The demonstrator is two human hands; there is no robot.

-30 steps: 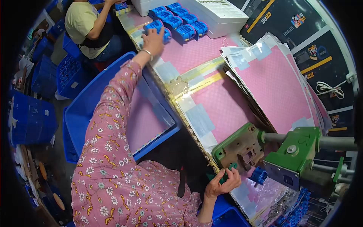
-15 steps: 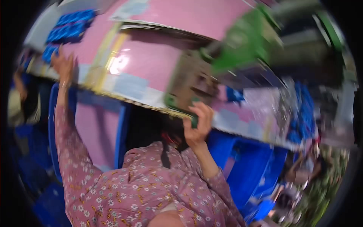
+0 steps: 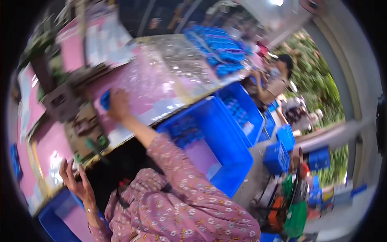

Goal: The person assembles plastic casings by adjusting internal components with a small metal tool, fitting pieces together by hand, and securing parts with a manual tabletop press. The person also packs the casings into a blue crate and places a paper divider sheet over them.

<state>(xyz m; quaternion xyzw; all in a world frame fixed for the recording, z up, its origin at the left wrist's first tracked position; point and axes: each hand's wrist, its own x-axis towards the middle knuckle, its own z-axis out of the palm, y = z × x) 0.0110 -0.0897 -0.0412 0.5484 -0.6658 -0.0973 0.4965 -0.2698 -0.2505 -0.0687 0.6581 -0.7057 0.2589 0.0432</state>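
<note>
My left hand (image 3: 77,181) is raised at the table's front edge, fingers spread, with nothing in it. Just to its right is the green machine's base (image 3: 86,135), with a green handle (image 3: 94,145) at its front corner. My right hand (image 3: 119,105) reaches over the pink table top (image 3: 147,86), its fingers closed on a blue part (image 3: 105,100) right of the machine. The part is blurred and half covered by the fingers.
Shiny clear plastic (image 3: 177,52) and a heap of blue parts (image 3: 219,48) lie along the table to the right. Blue bins (image 3: 238,161) stand below its front edge, one holding blue parts (image 3: 183,131). A person (image 3: 274,82) sits beyond, at the right.
The view has swung right. My right hand has left the green handle and gripped the blue part beside the machine. My left hand has come away from the blue parts at the far left.
</note>
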